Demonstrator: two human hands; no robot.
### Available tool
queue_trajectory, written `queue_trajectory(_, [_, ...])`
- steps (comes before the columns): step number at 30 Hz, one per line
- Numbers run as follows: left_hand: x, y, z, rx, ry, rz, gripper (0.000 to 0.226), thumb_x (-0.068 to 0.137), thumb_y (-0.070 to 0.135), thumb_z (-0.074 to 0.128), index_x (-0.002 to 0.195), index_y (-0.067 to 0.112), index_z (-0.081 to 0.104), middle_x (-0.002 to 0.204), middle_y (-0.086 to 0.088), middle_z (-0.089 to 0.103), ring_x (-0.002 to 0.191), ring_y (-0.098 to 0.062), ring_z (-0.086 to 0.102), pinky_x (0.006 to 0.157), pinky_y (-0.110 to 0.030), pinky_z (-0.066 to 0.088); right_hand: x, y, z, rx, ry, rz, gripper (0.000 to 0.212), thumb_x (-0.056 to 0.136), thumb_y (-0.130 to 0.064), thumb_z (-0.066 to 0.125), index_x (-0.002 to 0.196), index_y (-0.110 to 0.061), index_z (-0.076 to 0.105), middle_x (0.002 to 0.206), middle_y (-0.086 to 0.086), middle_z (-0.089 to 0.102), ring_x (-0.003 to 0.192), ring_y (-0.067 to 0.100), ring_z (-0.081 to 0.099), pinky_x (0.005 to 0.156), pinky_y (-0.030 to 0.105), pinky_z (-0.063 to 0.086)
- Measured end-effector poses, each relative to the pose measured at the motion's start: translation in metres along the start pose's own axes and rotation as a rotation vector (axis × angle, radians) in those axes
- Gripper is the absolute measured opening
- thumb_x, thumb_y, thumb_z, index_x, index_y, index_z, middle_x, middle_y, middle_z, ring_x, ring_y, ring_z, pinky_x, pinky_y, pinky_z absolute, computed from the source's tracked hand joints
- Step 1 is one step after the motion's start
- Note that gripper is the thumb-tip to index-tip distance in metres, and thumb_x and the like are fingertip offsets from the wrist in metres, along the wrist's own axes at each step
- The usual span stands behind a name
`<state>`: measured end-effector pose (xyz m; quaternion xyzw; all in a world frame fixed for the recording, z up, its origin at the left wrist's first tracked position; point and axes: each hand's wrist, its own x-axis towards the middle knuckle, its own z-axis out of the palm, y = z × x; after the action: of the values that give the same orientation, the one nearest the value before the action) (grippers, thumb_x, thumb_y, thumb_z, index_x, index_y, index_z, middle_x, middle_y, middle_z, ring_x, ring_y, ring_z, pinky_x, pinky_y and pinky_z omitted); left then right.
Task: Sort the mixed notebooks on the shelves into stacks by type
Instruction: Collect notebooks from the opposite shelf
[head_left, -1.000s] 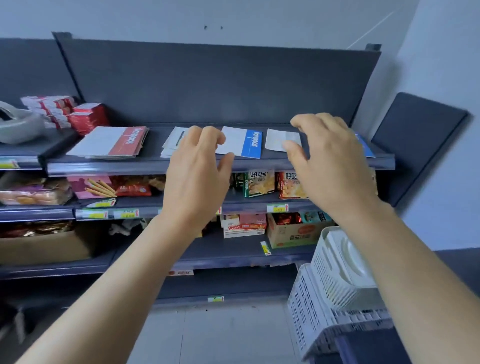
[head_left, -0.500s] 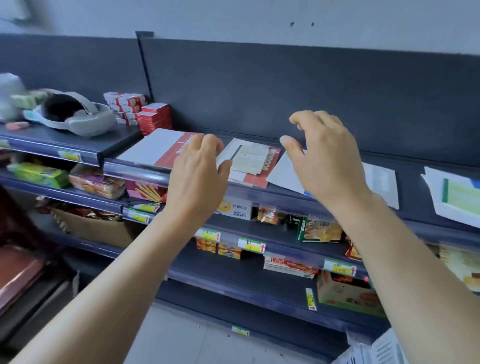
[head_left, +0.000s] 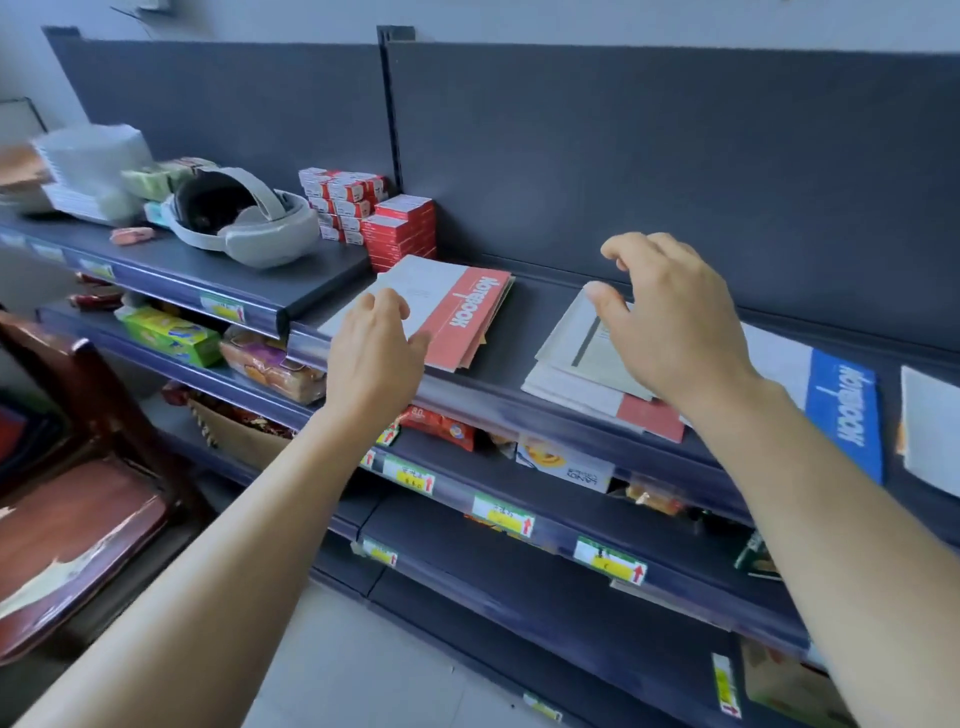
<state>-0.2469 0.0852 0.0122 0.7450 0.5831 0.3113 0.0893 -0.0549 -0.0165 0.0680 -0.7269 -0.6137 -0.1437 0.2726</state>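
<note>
You held nothing in either hand: your left hand (head_left: 371, 358), fingers relaxed, was at the near edge of the red-banded notebook stack (head_left: 460, 312). Your right hand (head_left: 670, 322) hovered, loosely curled, over the mixed notebook pile (head_left: 582, 384) on the top shelf (head_left: 519, 338).

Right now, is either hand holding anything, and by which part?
Nothing is held. The left hand, fingers straight, is over the red-and-grey notebook stack; the right hand, fingers curved, hovers above the mixed notebook pile.
</note>
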Motion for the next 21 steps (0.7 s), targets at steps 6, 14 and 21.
queue_trajectory(6, [0.088,-0.049,0.028,0.115,-0.118,-0.08,0.044,0.09,0.034,0.058,0.121,0.005,0.046,0.125,-0.017,0.048,0.114,-0.035,0.047,0.095,-0.046,0.039,0.049,-0.025,0.043,-0.044,-0.006,0.084,0.031,0.095,-0.024,0.05,0.121,-0.008,0.052,0.116,0.011,0.056,0.106,0.03,0.048,0.083,0.036,0.036])
queue_trajectory(14, [0.168,-0.095,0.05,0.2,-0.405,-0.174,0.067,0.081,0.058,0.06,0.115,0.002,0.05,0.111,-0.013,0.055,0.101,-0.032,0.052,0.079,-0.04,0.043,0.091,-0.051,0.098,-0.096,-0.037,0.191,0.031,0.095,-0.025,0.05,0.121,-0.009,0.052,0.115,0.011,0.057,0.105,0.03,0.049,0.083,0.036,0.038])
queue_trajectory(21, [0.184,-0.095,0.049,0.186,-0.464,-0.08,0.045,0.082,0.044,0.066,0.097,0.005,0.051,0.078,-0.004,0.052,0.077,-0.024,0.051,0.062,-0.032,0.039,0.103,-0.054,0.118,-0.148,-0.096,0.248,0.03,0.095,-0.025,0.049,0.121,-0.01,0.051,0.114,0.01,0.057,0.105,0.03,0.05,0.084,0.036,0.039])
